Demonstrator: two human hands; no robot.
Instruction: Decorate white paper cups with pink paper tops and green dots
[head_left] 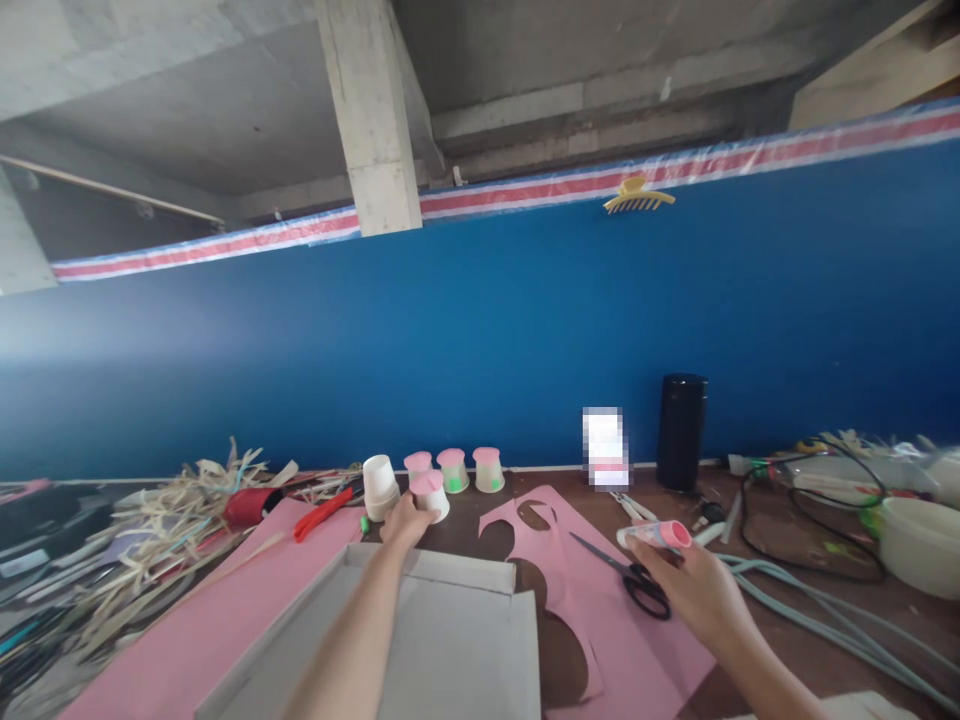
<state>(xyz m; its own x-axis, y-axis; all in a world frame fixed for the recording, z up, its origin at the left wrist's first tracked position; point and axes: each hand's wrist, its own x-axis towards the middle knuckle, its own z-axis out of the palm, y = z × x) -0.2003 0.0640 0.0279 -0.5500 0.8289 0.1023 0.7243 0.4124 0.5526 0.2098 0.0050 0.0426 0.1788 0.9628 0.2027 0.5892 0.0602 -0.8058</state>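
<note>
My left hand (405, 522) reaches forward over a shallow white cardboard box (420, 640) and closes round a small white paper cup with a pink top (431, 494). Three more pink-topped cups (454, 469) stand in a row behind it, and a stack of plain white cups (379, 486) stands just to the left. My right hand (694, 580) is closed on a glue stick with a pink cap (658, 535), held sideways above a pink paper sheet with cut-out holes (592, 590). Black-handled scissors (637, 580) lie on that sheet by my right hand.
A second pink sheet (210, 620) lies left of the box. Dry straw strips (165, 530), a red roll and red pliers (324, 512) clutter the left. A black cylinder (681, 432) stands by the blue wall. Cables (810, 590) and a white bowl (919, 545) sit right.
</note>
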